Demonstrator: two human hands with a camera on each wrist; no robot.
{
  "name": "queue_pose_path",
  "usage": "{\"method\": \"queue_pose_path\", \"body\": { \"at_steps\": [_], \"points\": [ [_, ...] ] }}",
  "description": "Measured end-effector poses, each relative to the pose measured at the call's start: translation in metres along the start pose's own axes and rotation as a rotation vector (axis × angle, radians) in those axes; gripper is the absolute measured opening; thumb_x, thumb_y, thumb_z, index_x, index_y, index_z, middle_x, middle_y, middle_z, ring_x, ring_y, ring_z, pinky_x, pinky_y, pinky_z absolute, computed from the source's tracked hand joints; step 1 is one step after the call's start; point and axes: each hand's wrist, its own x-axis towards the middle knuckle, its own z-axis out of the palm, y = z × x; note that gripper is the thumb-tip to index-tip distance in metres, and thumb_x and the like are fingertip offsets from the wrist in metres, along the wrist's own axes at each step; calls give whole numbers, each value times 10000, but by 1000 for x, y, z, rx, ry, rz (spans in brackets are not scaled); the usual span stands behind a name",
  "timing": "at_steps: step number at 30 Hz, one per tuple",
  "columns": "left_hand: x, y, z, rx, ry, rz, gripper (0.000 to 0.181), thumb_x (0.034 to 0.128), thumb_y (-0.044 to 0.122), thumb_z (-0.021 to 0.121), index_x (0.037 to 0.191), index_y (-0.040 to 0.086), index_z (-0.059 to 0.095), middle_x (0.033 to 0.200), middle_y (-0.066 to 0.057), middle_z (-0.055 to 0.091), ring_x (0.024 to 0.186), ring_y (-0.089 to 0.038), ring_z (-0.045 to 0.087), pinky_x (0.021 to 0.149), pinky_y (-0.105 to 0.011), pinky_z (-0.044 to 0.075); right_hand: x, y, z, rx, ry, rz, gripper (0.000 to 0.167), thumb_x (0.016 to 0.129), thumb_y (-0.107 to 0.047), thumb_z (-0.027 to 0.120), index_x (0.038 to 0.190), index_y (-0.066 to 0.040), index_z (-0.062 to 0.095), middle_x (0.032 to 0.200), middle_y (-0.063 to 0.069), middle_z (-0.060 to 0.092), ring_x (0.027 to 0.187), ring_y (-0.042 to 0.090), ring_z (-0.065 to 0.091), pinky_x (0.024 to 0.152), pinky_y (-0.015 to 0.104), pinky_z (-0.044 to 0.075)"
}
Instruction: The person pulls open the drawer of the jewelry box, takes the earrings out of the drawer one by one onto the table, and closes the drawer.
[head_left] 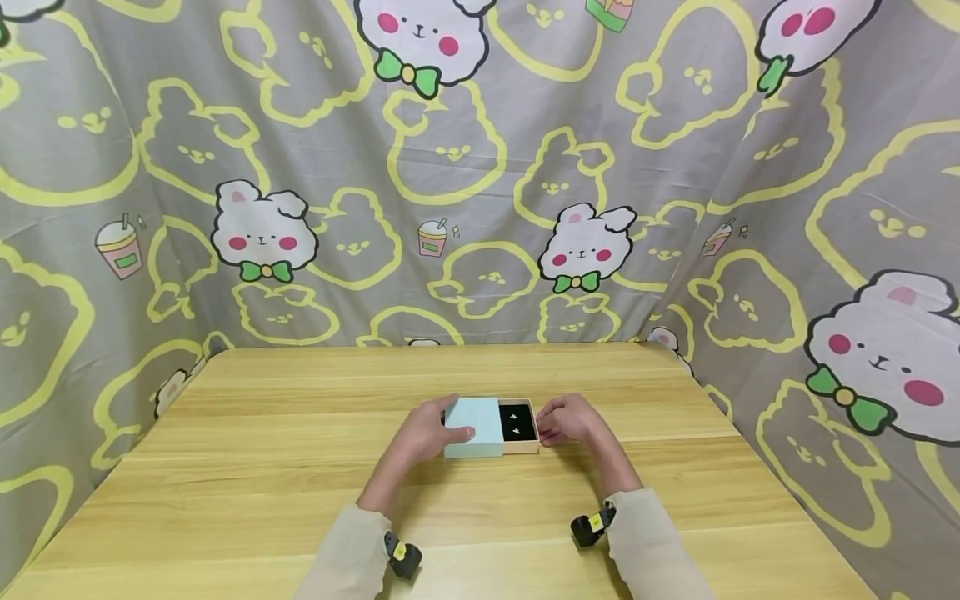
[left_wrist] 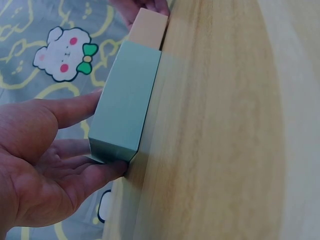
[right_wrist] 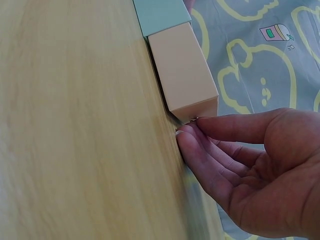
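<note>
A pale blue box sleeve [head_left: 480,427] lies flat on the table, its peach inner tray [head_left: 529,447] sticking out to the right. Two small star-shaped pieces [head_left: 515,423] sit on the tray's black lining. My left hand [head_left: 425,428] grips the sleeve's left end, thumb on top; the left wrist view shows the hand [left_wrist: 45,160] with fingers around the sleeve [left_wrist: 125,95]. At the tray's right end is my right hand [head_left: 572,418]. In the right wrist view its thumb and fingertips [right_wrist: 192,125] pinch together against the tray's end [right_wrist: 185,70]; a tiny bit between them is unclear.
The wooden table [head_left: 300,483] stretches around the box on all sides. A patterned grey curtain [head_left: 480,292] hangs behind the table and along both sides. Each sleeved wrist carries a small black camera, one on the left [head_left: 403,557] and one on the right [head_left: 592,527].
</note>
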Motion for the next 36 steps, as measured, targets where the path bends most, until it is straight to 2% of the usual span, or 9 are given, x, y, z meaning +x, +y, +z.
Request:
{"method": "queue_pose_path", "body": {
  "at_steps": [13,19,23,29,32,36],
  "points": [
    [0,0,1,-10,6,-1,758,884,314,803,1515,57,469,1528,-224,481,1386,-401,475,1092,-553,437,0,-2,0,7,-3,11,141,889,69,619,1009,132,660,819,162,690,709,208,669,718,362,621],
    [-1,0,0,-7,6,3,759,886,317,801,1515,54,468,1524,-228,484,1386,-404,474,1092,-553,438,-2,-6,0,-39,58,17,148,885,51,644,1021,106,665,856,180,711,747,228,684,732,357,611],
    [-2,1,1,-8,5,4,754,887,316,800,1513,54,471,1523,-228,486,1392,-407,468,1093,-551,437,-2,-11,-2,-82,116,-14,152,895,10,666,1025,87,677,829,154,700,708,197,655,685,323,578],
    [-1,0,1,-11,7,-4,755,891,312,796,1520,60,463,1527,-224,483,1389,-396,474,1097,-543,437,-7,-23,-2,-118,144,-65,147,910,-52,682,1018,48,685,782,139,667,645,180,595,692,302,515],
    [0,0,1,-11,6,-7,758,891,313,796,1524,65,459,1529,-222,481,1384,-390,479,1099,-542,436,-10,-29,0,-148,158,-73,141,908,-74,700,1008,25,704,839,158,692,697,226,661,725,321,546],
    [0,0,1,-14,3,-16,763,891,316,796,1529,75,454,1539,-215,471,1393,-385,470,1105,-540,430,-14,-35,3,-168,156,-93,130,906,-73,711,998,19,713,920,187,716,798,297,718,793,406,596]
  ]
}}
